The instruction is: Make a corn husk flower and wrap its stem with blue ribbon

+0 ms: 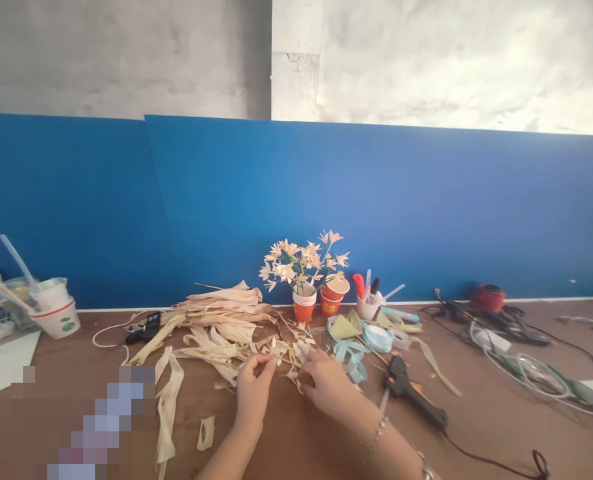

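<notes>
My left hand (255,389) is closed in a pinch on a small pale petal piece (275,346), above the brown table. Just to its right, my right hand (325,383) bends its fingers over a scatter of cut husk pieces (292,353); its fingertips are partly hidden, and what they hold, if anything, cannot be made out. Behind the hands, pale husk flowers (296,263) on green stems stand in red paper cups (304,309). A pile of dried corn husks (221,313) lies behind and left of my left hand.
On the right lie a black glue gun (411,393) with a cord, blue ribbon (351,353), and a white cup of pens (367,307). Further right are cables and a red object (489,298). A white cup (59,318) stands at the left. A blue partition (296,180) rises behind.
</notes>
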Demonstrator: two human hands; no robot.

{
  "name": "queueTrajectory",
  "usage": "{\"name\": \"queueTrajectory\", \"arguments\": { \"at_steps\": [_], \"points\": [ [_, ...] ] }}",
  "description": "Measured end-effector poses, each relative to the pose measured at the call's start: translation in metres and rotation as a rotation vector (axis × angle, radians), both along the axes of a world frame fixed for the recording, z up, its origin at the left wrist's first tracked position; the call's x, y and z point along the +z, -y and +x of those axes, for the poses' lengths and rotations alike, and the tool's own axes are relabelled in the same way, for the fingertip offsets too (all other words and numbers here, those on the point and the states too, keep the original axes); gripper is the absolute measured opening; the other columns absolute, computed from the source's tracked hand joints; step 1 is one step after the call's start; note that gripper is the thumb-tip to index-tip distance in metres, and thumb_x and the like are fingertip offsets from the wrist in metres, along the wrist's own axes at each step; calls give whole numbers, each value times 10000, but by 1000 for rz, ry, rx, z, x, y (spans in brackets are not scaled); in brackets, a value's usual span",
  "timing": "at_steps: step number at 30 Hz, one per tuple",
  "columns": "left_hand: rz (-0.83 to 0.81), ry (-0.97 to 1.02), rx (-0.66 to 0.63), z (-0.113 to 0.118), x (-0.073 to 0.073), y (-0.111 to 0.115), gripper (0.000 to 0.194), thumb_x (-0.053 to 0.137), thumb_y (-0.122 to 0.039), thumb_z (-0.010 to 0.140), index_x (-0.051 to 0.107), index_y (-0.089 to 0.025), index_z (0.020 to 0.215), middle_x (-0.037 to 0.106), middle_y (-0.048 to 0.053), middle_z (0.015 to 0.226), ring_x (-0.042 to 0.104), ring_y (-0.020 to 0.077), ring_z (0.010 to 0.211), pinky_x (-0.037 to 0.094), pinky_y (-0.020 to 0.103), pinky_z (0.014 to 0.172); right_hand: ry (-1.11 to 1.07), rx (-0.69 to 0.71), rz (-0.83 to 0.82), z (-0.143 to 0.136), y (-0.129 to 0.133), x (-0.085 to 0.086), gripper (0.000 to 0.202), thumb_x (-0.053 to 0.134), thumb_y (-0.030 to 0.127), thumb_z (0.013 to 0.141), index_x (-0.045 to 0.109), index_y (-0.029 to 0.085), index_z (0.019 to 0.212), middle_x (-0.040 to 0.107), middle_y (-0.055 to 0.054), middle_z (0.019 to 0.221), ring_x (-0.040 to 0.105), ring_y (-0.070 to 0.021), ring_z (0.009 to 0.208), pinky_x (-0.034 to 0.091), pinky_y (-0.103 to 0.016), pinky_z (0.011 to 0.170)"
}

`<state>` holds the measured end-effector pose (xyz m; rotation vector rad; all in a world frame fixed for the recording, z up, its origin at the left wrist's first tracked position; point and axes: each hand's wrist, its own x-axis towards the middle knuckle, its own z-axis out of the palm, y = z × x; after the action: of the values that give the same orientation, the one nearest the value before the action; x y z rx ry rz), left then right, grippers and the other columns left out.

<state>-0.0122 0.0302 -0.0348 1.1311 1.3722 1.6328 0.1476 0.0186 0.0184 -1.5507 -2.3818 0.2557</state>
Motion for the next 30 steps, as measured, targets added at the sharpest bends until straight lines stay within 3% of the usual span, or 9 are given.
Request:
{"name": "queueTrajectory", "arguments": {
  "at_steps": [3,6,14,20,30],
  "points": [
    [24,3,-42,1,0,0,415,670,-570,584,643,-158,615,608,13,559,548,165,551,412,256,523,-30,-34,-4,-5,-8,-17,175,570,103,657,659,201,771,595,-58,917,512,-222,912,355,-298,737],
    [31,-1,-52,2,-1,-1,401,662,-559,604,640,-159,624,620,20,593,559,171,587,421,261,557,-79,-14,-25,1,-11,-23,219,574,97,660,650,209,832,578,-52,940,500,-209,918,358,-291,764],
    [-13,-19,-63,3,-6,-1,404,666,-564,592,631,-162,612,598,4,562,530,152,544,394,243,520,-143,22,-11,5,-8,-20,225,579,96,654,601,209,847,561,-29,900,486,-192,874,358,-277,737],
    [-48,-14,-69,4,-5,0,400,661,-565,597,624,-167,621,593,-2,547,516,145,514,376,234,489,-139,-15,-23,3,-8,-24,114,591,98,655,621,197,702,557,-34,888,482,-203,895,341,-292,755],
    [-19,-19,-81,3,-4,0,380,674,-540,595,630,-163,610,607,11,575,538,158,562,396,239,522,-193,-7,-5,-5,-11,-25,149,553,64,655,635,189,665,578,-36,864,501,-192,890,351,-284,765]
  ]
}}
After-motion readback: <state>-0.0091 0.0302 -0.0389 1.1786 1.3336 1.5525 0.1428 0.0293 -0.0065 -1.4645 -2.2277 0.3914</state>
